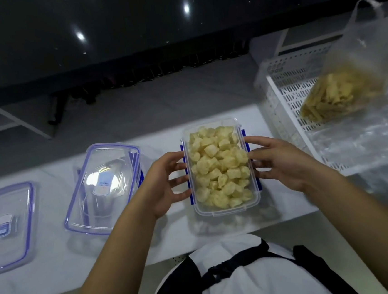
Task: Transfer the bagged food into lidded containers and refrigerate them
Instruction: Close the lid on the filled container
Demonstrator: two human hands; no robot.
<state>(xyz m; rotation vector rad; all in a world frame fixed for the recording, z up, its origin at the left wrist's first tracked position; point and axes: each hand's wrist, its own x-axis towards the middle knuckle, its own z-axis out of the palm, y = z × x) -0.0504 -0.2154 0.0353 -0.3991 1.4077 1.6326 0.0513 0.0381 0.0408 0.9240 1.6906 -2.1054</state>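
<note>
A clear rectangular container (254, 198) with blue side clips sits on the white counter, packed with pale yellow food chunks (220, 168) and covered by a clear lid. My left hand (166, 185) presses the blue clip on its left side. My right hand (282, 162) grips the opposite side. A clear plastic bag (346, 89) of yellow strip-shaped food lies in a white perforated tray (286, 104) at the right.
A second clear container (102, 189) with a blue-rimmed lid stands left of my hands. A third blue-rimmed container (8, 226) is at the far left. Empty clear plastic (353, 138) lies in the tray. A dark glossy surface (130, 34) runs behind the counter.
</note>
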